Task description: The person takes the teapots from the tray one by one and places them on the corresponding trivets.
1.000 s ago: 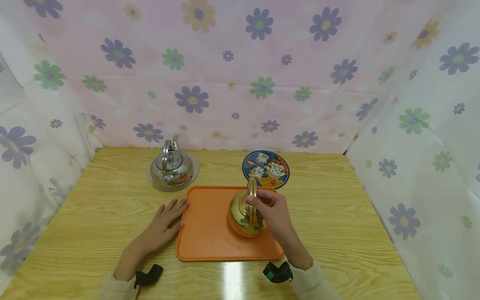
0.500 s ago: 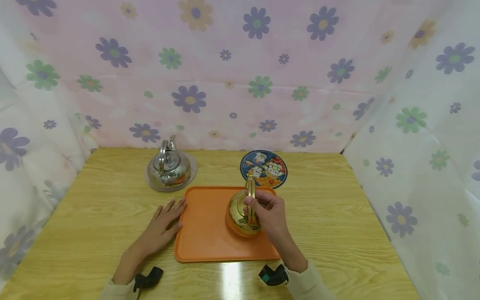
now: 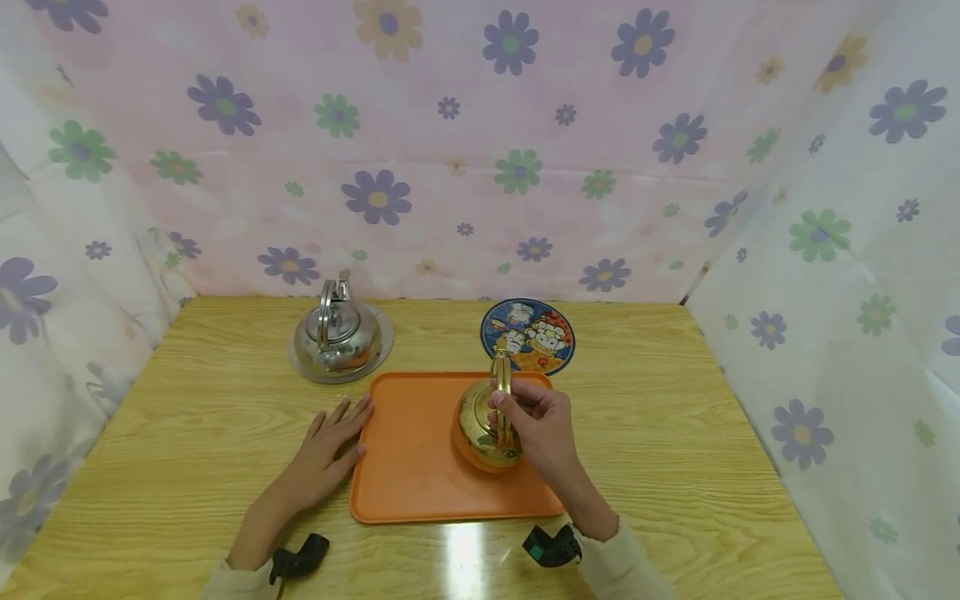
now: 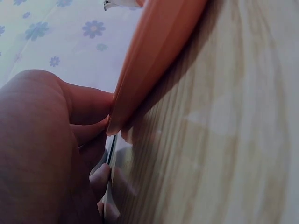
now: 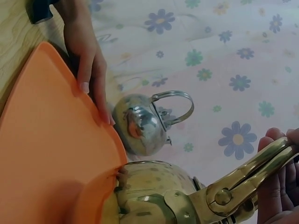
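Observation:
A shiny gold teapot (image 3: 480, 425) sits on the right half of an orange tray (image 3: 408, 483). My right hand (image 3: 546, 425) grips its upright handle, thumb on the near side and fingers curled round behind; the right wrist view shows the fingers on the gold handle (image 5: 252, 179). My left hand (image 3: 321, 458) lies with fairly straight fingers at the tray's left edge. In the left wrist view the thumb (image 4: 91, 103) touches the tray rim (image 4: 140, 70) from the side.
A silver teapot (image 3: 337, 337) stands on a round pale mat (image 3: 385, 333) at the back left. Behind the tray, a round blue cartoon mat (image 3: 510, 315) lies partly behind the gold teapot's handle. Flowered cloth (image 3: 420, 150) encloses the wooden table (image 3: 660, 400) at the back and sides.
The head view has shifted slightly, moving the whole scene a little to the left. Both hands, the tray and the gold teapot keep the same positions relative to one another.

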### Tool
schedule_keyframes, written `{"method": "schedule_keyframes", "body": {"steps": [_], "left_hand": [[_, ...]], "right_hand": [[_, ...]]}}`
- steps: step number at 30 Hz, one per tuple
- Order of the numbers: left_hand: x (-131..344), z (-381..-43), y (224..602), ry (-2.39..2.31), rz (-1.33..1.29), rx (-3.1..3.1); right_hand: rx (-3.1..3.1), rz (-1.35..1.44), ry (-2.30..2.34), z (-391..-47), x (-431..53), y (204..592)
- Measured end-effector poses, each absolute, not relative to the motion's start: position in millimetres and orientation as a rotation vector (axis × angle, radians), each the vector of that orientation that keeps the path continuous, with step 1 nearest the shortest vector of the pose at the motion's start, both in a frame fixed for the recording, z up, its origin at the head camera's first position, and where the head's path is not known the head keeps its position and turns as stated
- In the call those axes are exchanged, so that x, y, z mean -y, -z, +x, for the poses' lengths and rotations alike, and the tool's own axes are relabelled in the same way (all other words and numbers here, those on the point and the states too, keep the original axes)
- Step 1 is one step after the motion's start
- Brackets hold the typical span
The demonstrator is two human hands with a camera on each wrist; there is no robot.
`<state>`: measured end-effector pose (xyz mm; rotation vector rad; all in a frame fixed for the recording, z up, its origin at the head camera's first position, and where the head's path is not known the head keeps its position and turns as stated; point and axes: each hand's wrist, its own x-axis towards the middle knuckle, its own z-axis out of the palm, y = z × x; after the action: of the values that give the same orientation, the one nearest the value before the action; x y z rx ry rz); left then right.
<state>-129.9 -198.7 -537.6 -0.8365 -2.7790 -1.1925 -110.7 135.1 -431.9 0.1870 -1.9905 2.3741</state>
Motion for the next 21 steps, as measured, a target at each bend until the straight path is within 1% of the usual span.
{"method": "schedule_keyframes", "body": {"steps": [21], "left_hand": [[200.7,-129.0,539.5,1.160,-0.809,2.797]], "right_hand": [[1.945,0.134,-2.431,-116.6,-135.2,426.4]]}}
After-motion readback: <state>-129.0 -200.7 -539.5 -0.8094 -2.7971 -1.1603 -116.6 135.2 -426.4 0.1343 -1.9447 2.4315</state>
